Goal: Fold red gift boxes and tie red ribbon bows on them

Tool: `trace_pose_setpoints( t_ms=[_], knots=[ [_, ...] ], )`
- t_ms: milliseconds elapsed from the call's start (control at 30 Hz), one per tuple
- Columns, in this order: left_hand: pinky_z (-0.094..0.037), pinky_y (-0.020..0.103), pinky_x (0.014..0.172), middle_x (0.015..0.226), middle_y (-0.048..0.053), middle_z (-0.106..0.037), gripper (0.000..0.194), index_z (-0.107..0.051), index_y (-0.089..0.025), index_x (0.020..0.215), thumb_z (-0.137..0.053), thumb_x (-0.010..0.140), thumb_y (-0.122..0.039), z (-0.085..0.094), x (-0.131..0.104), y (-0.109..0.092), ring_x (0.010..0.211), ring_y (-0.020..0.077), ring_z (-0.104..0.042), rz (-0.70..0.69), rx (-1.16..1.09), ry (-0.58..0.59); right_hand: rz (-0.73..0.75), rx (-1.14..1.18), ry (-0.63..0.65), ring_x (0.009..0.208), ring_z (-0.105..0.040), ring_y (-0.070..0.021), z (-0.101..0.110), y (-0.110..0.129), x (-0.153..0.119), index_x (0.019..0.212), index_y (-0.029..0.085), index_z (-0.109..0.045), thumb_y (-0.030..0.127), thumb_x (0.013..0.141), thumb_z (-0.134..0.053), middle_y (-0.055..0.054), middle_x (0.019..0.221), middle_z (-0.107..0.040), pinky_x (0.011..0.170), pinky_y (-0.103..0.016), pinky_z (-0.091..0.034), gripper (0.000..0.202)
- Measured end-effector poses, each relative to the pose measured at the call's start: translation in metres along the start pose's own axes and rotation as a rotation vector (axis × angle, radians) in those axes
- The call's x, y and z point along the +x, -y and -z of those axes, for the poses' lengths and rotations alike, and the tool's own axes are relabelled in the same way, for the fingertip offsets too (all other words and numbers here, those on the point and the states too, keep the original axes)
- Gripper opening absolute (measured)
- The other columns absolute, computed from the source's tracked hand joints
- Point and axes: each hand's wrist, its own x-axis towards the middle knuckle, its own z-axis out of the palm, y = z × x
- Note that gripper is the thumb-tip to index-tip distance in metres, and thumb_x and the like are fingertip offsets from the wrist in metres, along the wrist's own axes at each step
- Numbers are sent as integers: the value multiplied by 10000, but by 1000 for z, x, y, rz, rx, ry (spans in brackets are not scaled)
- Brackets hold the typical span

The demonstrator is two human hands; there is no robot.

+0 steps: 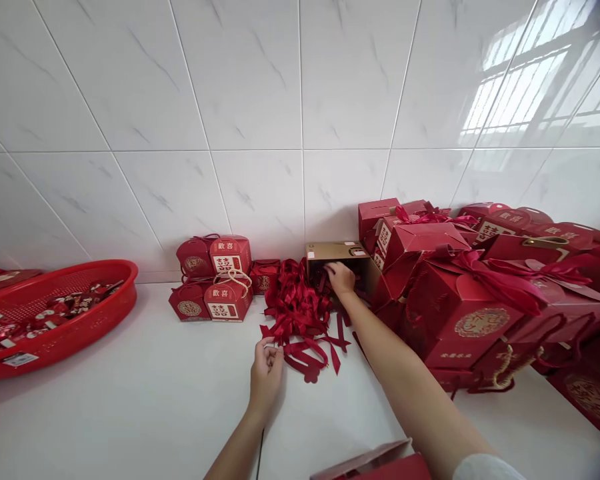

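Observation:
A pile of dark red satin ribbons (297, 297) lies on the white table, its loose ends trailing toward me. My left hand (267, 373) is at the pile's near left edge, fingers curled and closed on the end of a red ribbon. Just right of the pile, a small brown cardboard box (334, 251) lies with its opening toward me. My right hand (342, 278) reaches into that opening with its fingers pinched together. Dark red material fills the shadowed inside of the box, and what the fingertips hold there cannot be made out.
Several small red gift boxes (227, 293) stand stacked left of the ribbons. A red plastic basket (125, 287) with wrapped sweets is at far left. Large red boxes with bows (460, 320) crowd the right. Part of a red box (385, 467) shows at the front edge; a tiled wall (260, 187) rises behind.

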Motion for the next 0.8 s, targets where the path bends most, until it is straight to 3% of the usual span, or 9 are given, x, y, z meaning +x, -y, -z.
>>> trace_pose_setpoints(
  t_ms=[100,200,267,367,467,533,600,700,800],
  knots=[
    [-438,292,614,737,-21,-587,384,-505,-212,1044,-618,772,-458,-2,1,1,602,152,-543,-13,-35,-21,210,90,39,1033,-625,-200,10,21,-26,1149,172,-612,322,957,-562,-83,1197,-621,898,-417,-533,249],
    [-447,282,608,817,-7,-566,421,-490,-219,1030,-633,737,-485,-3,2,-8,614,140,-531,-34,-70,-77,412,214,72,963,-653,-176,35,44,-55,1050,164,-654,331,958,-560,-63,1075,-679,876,-385,-540,212],
    [-456,275,638,888,10,-561,425,-493,-225,1029,-645,731,-488,-1,0,-26,676,144,-543,-64,-81,-118,538,317,80,875,-676,-156,64,59,-78,948,187,-691,371,951,-558,-41,950,-718,833,-329,-550,228],
    [-466,264,697,945,26,-582,376,-535,-226,1036,-648,769,-466,7,-16,-77,781,159,-566,-138,-89,-113,693,478,53,794,-692,-160,121,72,-121,815,215,-711,446,927,-564,-39,835,-736,756,-286,-558,295],
    [-482,256,702,837,8,-611,234,-619,-225,949,-682,798,-392,16,-54,-143,766,159,-581,-237,-84,33,838,627,40,699,-694,-150,173,77,-168,769,231,-712,380,937,-571,-29,745,-733,638,-258,-554,265],
    [-491,257,680,804,11,-620,72,-638,-233,932,-623,871,-266,17,-84,-182,732,152,-583,-475,-7,274,1000,773,86,656,-687,-130,196,79,-194,865,238,-734,259,956,-550,-34,766,-741,589,-235,-533,206],
    [-511,271,716,851,20,-657,147,-650,-245,964,-631,855,-149,15,-111,-207,778,161,-609,-698,56,535,1115,835,127,617,-668,-112,209,83,-213,907,231,-737,203,962,-538,-39,763,-742,571,-225,-507,208],
    [-533,273,733,868,15,-689,277,-631,-251,1007,-653,814,-54,10,-137,-221,796,159,-630,-798,30,743,1164,822,150,542,-611,-97,215,87,-229,821,204,-720,221,959,-555,-38,686,-722,528,-227,-453,215],
    [-538,261,707,852,25,-689,244,-649,-239,949,-665,802,-45,7,-148,-218,783,156,-639,-771,2,760,1144,817,159,487,-553,-81,214,87,-238,765,209,-699,247,962,-552,-21,645,-703,492,-225,-413,249]
  ],
)
